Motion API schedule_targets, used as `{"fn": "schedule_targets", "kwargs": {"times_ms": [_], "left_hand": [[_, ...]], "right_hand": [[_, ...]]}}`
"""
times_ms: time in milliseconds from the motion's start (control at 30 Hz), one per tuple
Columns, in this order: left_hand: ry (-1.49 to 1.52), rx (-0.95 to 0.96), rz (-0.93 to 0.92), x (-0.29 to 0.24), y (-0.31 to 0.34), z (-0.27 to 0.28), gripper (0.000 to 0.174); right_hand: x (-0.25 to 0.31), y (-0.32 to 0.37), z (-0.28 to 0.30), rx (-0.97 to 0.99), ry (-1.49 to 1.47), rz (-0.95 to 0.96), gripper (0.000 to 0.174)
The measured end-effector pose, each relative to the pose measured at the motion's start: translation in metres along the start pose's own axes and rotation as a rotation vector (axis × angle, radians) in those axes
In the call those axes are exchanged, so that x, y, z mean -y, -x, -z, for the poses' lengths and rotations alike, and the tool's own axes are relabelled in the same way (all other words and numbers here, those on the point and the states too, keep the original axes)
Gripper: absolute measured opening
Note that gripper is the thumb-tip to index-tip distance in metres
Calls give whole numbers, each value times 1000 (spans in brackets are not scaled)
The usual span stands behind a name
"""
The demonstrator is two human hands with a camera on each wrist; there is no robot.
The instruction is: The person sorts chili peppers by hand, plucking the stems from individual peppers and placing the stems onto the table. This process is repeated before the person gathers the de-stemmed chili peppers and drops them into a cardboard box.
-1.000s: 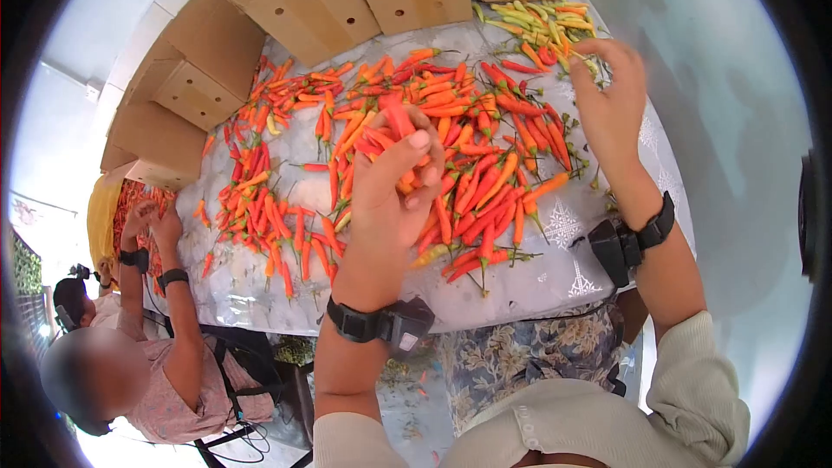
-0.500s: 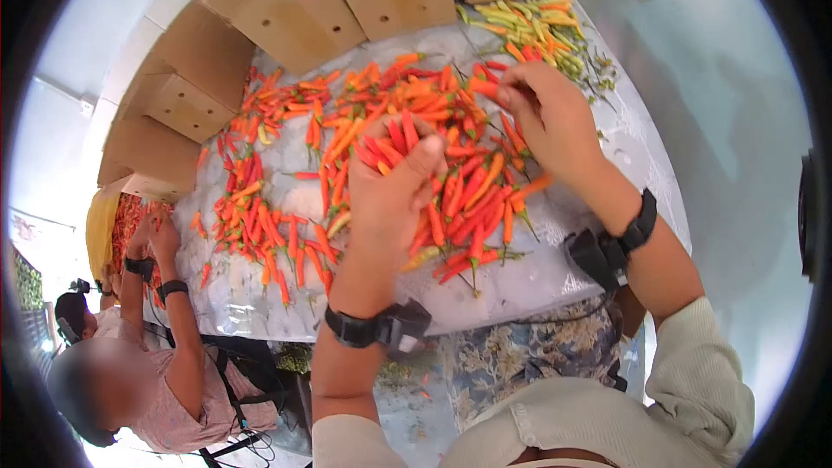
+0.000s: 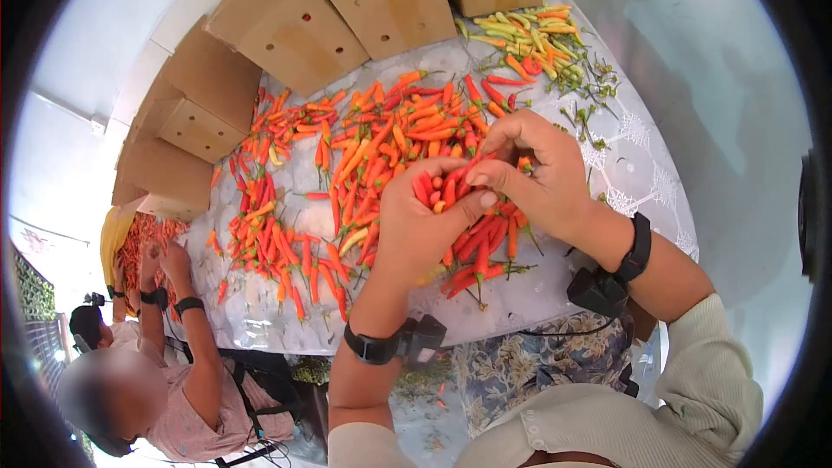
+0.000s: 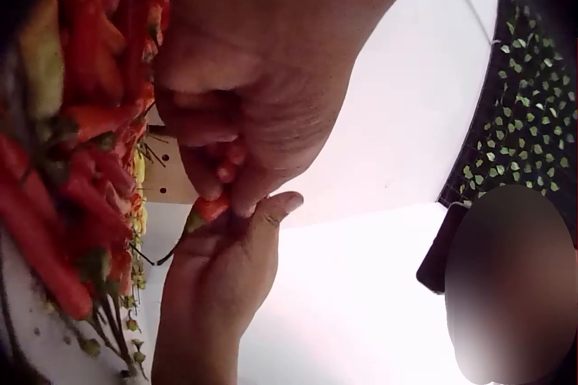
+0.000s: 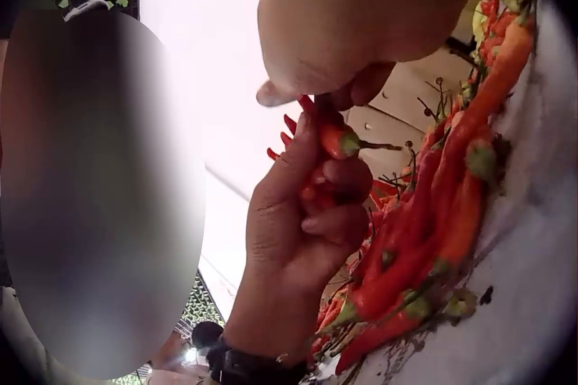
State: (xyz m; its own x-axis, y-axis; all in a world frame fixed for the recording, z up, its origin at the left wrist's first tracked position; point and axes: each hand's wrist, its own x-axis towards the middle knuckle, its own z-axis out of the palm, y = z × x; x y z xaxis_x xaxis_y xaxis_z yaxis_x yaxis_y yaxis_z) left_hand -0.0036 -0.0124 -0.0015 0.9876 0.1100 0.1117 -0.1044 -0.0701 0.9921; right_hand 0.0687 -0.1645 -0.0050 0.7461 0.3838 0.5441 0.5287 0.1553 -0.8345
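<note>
My left hand [image 3: 418, 224] grips a small bunch of red chili peppers [image 3: 437, 191], their tips showing above its curled fingers. Close against it, my right hand [image 3: 548, 175] pinches a red chili pepper [image 3: 479, 161] with thumb and fingers. In the right wrist view, one chili pepper [image 5: 337, 142] lies across the left fingers, its green cap and thin stem pointing away from the bunch. The left wrist view has the two hands meeting at the chilies. Below them spreads a pile of red and orange chilies [image 3: 420, 126] on the table [image 3: 555, 295].
Cardboard boxes [image 3: 373, 4] line the table's far and left edges. Yellow-green chilies [image 3: 529, 35] lie at the back right, beside loose green stems [image 3: 598, 78]. Another person [image 3: 208, 381] works at the left over more chilies [image 3: 130, 247].
My right hand moved from near the yellow-green chilies to the red pile, took a chili there, and brought it to my left hand. The left hand kept its bunch.
</note>
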Motion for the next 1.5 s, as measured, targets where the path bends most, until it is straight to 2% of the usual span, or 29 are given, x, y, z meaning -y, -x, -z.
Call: {"fn": "schedule_targets", "kwargs": {"times_ms": [33,133,233,300,433,533,667,700,800,833,933,1267,1367,1500], "left_hand": [[-6,10,22,-1,0,2,29],[306,-81,24,-7,-3,4,25],[307,-157,-85,-6,-7,5,21],[317,-186,-131,-2,-5,0,21],[355,-187,-54,-5,-2,4,22],[316,-170,-24,-6,-5,4,24],[286,-128,39,-9,-2,5,21],[294,-133,64,-12,-2,5,19],[419,-126,140,-10,1,5,16],[443,-123,160,-13,1,4,16],[503,-66,147,-16,-2,7,15],[568,30,184,-10,-1,14,16],[637,90,196,-4,-2,18,22],[755,99,249,0,-1,23,23]], "right_hand": [[1,0,-1,-15,-29,-44,21],[2,-2,-15,-115,-367,-62,24],[2,-1,-1,242,139,-172,30],[-3,3,-3,273,136,-195,33],[-3,3,-5,312,252,-94,31],[-5,4,-4,335,400,58,29],[-11,6,-5,249,316,133,27],[-4,3,-1,286,445,161,26],[-1,3,-3,267,265,124,24],[1,3,-1,330,344,119,20],[1,7,-6,266,191,141,18],[5,5,-3,297,291,271,15],[6,5,-3,284,226,287,13],[-2,10,-7,227,178,361,13]]}}
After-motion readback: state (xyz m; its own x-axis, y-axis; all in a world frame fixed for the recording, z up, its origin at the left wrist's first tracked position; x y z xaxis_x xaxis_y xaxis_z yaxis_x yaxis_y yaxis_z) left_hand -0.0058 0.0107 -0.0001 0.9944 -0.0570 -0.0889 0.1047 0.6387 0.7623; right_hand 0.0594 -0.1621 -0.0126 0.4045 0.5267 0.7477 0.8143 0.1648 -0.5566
